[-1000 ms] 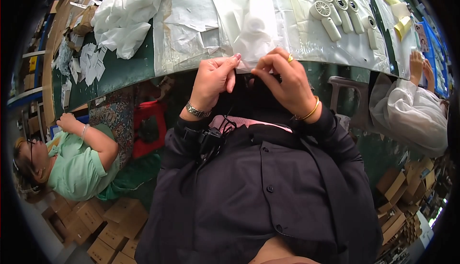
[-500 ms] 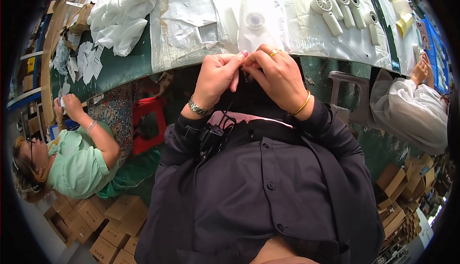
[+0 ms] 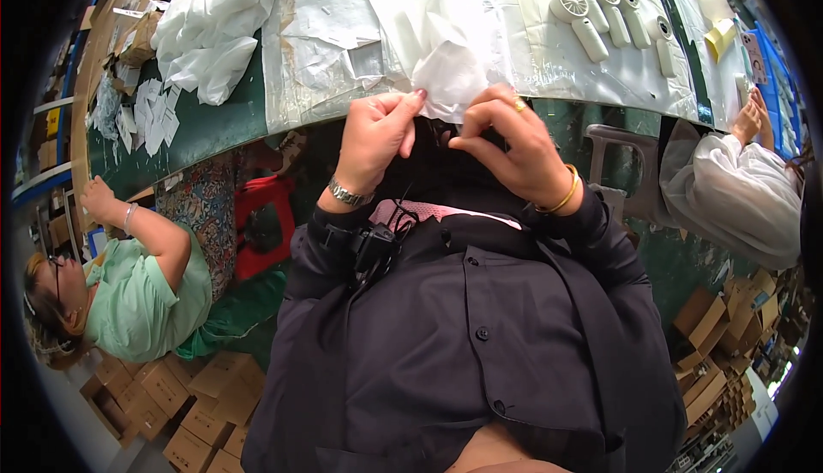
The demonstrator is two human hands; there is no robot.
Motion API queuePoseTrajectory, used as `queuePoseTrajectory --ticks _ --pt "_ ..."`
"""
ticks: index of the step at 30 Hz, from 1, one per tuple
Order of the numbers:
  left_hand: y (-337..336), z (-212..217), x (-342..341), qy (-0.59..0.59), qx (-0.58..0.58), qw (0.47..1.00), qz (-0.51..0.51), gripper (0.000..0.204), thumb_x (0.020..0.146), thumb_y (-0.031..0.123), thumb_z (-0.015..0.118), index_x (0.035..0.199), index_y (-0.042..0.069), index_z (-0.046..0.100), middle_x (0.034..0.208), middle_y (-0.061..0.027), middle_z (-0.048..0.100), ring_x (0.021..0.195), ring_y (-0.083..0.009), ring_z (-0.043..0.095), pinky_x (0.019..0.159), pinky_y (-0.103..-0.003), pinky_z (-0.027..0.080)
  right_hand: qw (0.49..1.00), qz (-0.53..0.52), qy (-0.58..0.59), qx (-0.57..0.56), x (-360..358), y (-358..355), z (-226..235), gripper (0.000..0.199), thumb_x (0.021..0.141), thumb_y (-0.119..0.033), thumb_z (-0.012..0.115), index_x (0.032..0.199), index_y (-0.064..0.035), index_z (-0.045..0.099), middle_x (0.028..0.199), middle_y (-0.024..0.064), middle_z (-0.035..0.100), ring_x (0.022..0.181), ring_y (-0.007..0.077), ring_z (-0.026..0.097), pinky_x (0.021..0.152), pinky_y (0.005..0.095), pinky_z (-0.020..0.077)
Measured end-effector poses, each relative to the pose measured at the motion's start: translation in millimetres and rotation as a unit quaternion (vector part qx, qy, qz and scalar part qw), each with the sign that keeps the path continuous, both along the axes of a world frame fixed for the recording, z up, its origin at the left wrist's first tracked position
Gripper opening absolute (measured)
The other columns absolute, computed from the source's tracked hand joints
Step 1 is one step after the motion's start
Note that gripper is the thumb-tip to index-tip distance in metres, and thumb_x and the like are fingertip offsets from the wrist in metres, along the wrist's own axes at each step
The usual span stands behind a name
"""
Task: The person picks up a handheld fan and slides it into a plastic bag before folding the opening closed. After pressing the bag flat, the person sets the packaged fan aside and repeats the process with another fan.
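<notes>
Bag [image 3: 450, 78]: edge-handling apparently in hand. Left hand [image 3: 373, 134], right hand [image 3: 521, 147]: fingers curled near its edge, hold unclear. Next move seemingly calls for fine pinching.

"Do the left hand [image 3: 375, 143] and right hand [image 3: 517, 149] pinch anything?"

"Too small to tell; some curled fingers are hidden. I can't see whether the crumpled white plastic bag [image 3: 452, 78] holds anything, either."

"And farther out?"

"The upper edge cuts off the white bag pile [image 3: 214, 40]. The lower edge trims the cardboard boxes [image 3: 184, 451]. The white-topped co-worker's [image 3: 729, 203] head is mostly lost at the dark rim."
</notes>
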State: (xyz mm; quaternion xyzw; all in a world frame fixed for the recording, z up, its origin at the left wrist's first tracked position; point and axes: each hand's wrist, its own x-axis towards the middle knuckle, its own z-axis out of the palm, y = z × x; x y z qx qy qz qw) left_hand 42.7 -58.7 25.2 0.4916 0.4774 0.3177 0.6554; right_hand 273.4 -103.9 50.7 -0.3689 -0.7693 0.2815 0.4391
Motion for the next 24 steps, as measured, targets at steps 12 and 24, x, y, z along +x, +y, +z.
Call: queuePoseTrajectory --ticks 12,24 --pt "-1.7 9.5 -27.7 -0.006 -0.03 0.999 -0.02 0.037 0.11 0.028 0.069 0.084 0.002 0.073 0.059 0.0001 0.063 0.045 -0.0023 0.045 0.046 -0.021 0.03 0.903 -0.274 0.238 -0.23 85.6 -33.9 -7.0 0.012 0.102 -0.009 0.076 0.11 -0.0034 0.07 0.084 0.0027 0.065 0.07 0.0135 0.06 0.074 0.0327 0.0496" --pt "8.9 9.0 -19.4 0.267 0.568 0.777 0.039 0.038 0.087 -0.002 0.08 0.122 0.011 0.077 0.12 -0.006 0.076 0.11 -0.0227 0.071 0.091 -0.034 0.053 0.935 -0.275 -0.192 0.117 44.7 -17.3 -33.8 0.046 0.083 -0.003 0.086 0.127 -0.0164 0.077 0.11 0.0042 0.073 0.11 0.0254 0.062 0.089 0.0328 0.0496"
